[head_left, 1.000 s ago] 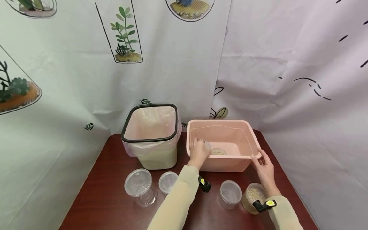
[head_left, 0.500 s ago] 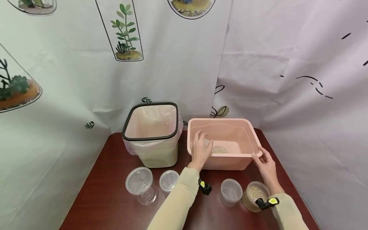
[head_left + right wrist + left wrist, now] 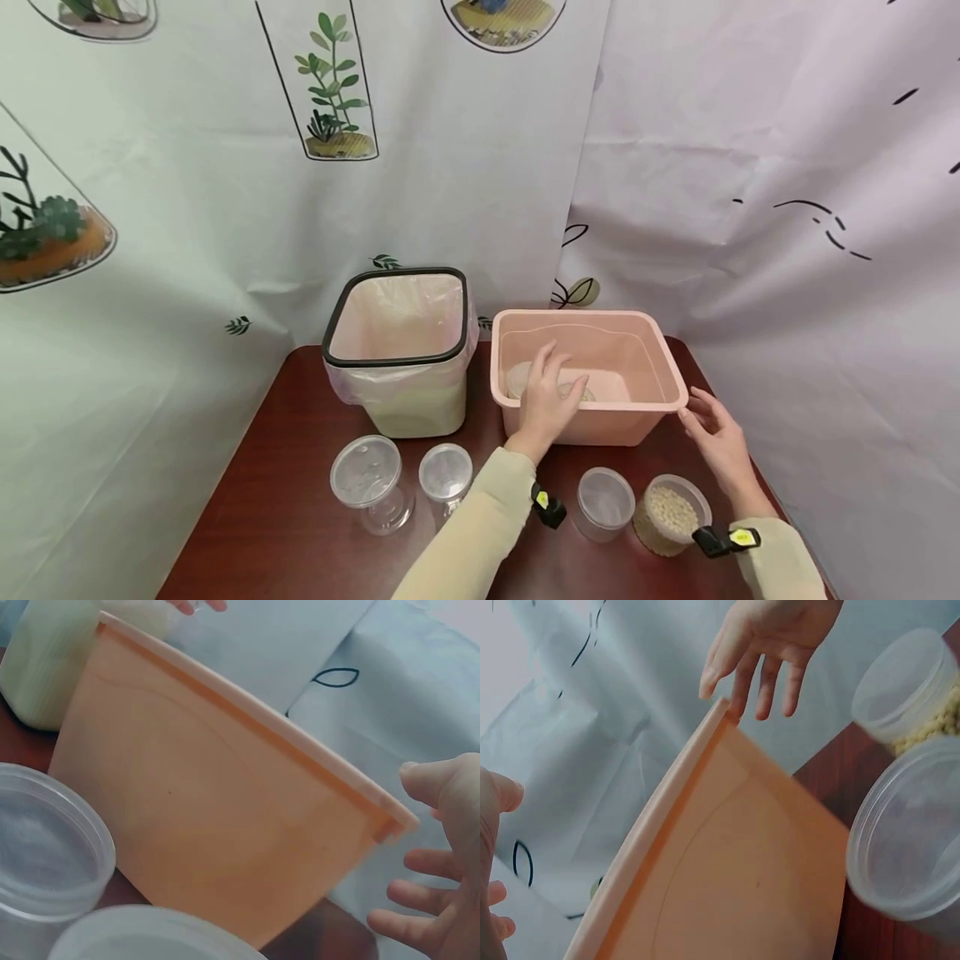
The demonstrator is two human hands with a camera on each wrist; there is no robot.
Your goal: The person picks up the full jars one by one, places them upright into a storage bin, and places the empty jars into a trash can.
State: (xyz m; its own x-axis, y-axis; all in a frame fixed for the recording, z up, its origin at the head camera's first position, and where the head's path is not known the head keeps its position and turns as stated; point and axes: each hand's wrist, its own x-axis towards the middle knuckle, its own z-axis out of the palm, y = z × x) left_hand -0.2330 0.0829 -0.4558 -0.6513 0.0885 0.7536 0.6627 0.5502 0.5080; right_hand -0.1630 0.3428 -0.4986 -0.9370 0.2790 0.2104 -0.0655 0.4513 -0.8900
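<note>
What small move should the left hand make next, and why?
I'd probably lift the left hand away from the pink tub: its fingers are spread and seem to hold nothing, and a round translucent container sits inside the tub beside it.

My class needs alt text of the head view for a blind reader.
A person's left hand is over a pink tub, the right hand beside its near right corner. A lined bin stands to its left; in front, four clear containers stand on a red table, one holding pale pieces.
</note>
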